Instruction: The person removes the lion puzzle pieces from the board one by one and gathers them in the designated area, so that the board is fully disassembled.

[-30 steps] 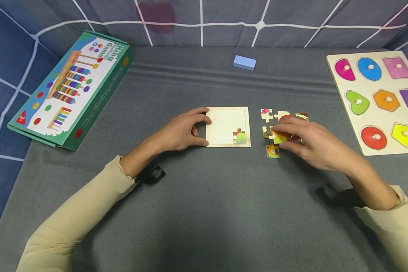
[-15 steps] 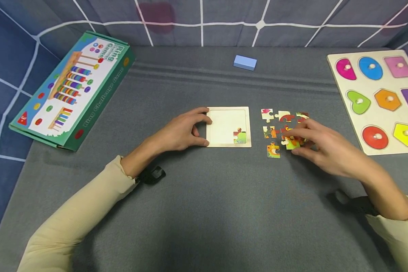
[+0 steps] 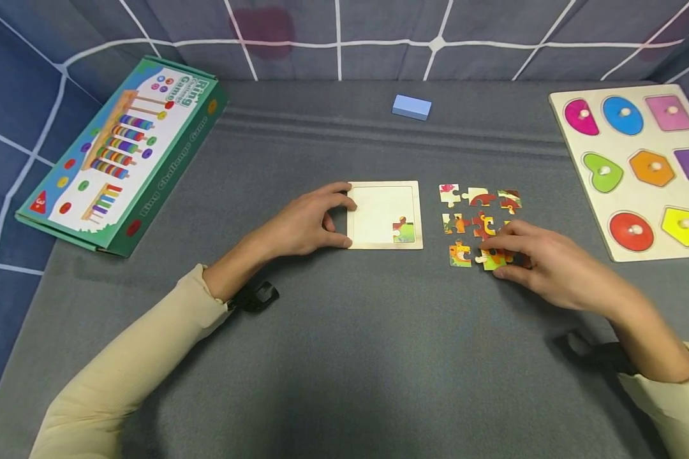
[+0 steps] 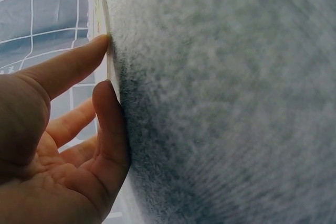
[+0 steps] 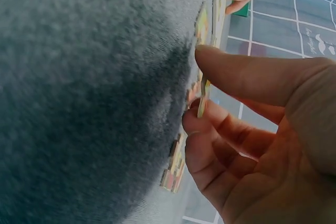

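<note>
A small square wooden puzzle tray [image 3: 373, 217] lies flat in the middle of the table, with one green and red jigsaw piece [image 3: 404, 233] in its lower right corner. My left hand [image 3: 301, 223] holds the tray by its left edge, thumb at the near corner and index finger at the far one. To the right of the tray, my right hand [image 3: 551, 264] pinches a yellow-green jigsaw piece [image 5: 202, 106] between thumb and fingers, low over the cloth. Several loose pieces [image 3: 460, 255] lie in rough rows beside it; my right fingers partly cover some.
A green Ring Challenge Game box [image 3: 129, 153] sits at the back left. The blue block [image 3: 411, 107] is near the back edge. At far right lies a wooden shape board [image 3: 620, 204] with coloured knobbed shapes. Grid-patterned cloth [image 3: 298, 60] rises behind the grey table.
My right hand has moved the pinched jigsaw piece to the right and then toward me, uncovering the pieces at the back of the group. My left hand stays on the tray edge.
</note>
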A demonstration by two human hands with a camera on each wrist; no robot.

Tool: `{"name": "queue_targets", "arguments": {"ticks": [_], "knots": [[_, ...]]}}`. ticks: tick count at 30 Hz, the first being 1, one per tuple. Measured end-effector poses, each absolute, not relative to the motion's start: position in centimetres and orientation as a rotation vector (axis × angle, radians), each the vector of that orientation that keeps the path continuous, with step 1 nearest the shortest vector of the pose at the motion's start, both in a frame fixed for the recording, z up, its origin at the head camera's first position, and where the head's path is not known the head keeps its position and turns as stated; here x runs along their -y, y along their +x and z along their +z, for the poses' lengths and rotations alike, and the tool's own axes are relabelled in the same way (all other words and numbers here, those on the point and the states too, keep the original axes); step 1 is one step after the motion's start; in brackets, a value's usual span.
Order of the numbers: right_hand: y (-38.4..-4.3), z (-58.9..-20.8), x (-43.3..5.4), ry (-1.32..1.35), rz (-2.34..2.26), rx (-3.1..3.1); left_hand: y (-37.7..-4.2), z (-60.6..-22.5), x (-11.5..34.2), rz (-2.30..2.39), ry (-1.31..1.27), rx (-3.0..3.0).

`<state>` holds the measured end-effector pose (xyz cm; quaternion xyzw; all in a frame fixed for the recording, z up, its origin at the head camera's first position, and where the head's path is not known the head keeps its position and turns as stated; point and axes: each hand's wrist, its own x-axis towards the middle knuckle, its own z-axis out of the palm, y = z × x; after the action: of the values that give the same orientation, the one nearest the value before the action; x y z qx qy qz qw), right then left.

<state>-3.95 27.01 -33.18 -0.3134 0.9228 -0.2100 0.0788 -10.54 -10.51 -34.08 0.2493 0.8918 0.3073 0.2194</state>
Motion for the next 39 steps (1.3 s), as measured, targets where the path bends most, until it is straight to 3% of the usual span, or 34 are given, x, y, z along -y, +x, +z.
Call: {"name": "queue_targets", "arguments": {"ticks": [39], "knots": [[-3.79,-33.96,-26.32,-0.809,-0.603,-2.803,-10.5,-34.18,10.64,0.881,0.689,-2.457]]}}
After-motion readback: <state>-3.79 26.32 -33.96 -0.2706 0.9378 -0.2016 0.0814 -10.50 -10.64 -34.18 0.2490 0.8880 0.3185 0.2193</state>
